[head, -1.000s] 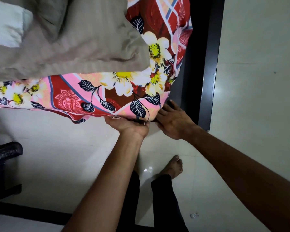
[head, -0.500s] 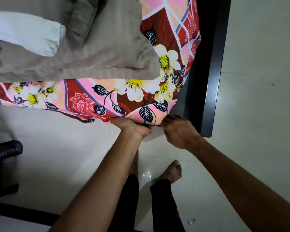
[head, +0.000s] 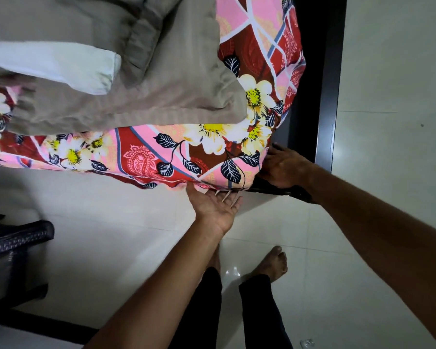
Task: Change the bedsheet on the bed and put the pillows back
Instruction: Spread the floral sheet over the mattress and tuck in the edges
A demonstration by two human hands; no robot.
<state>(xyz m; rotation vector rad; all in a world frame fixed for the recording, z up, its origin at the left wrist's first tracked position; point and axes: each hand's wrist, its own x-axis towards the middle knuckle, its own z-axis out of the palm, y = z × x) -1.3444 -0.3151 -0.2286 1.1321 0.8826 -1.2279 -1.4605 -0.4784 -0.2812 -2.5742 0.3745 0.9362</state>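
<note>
Pink bedsheet (head: 161,157) — left hand (head: 215,209) palm-up beneath

We stand on the floor (head: 388,71) before the near right corner of the bed (head: 327,96). The bedsheet (head: 161,157) covers the bed, a pillow (head: 176,96) lies on it, and a second pillow (head: 61,66) lies on the first. Our left hand (head: 215,207) reaches under the bed's near edge, and our right hand (head: 282,167) is at the bed's corner. A chair (head: 18,240) stands left, before the bed.
</note>
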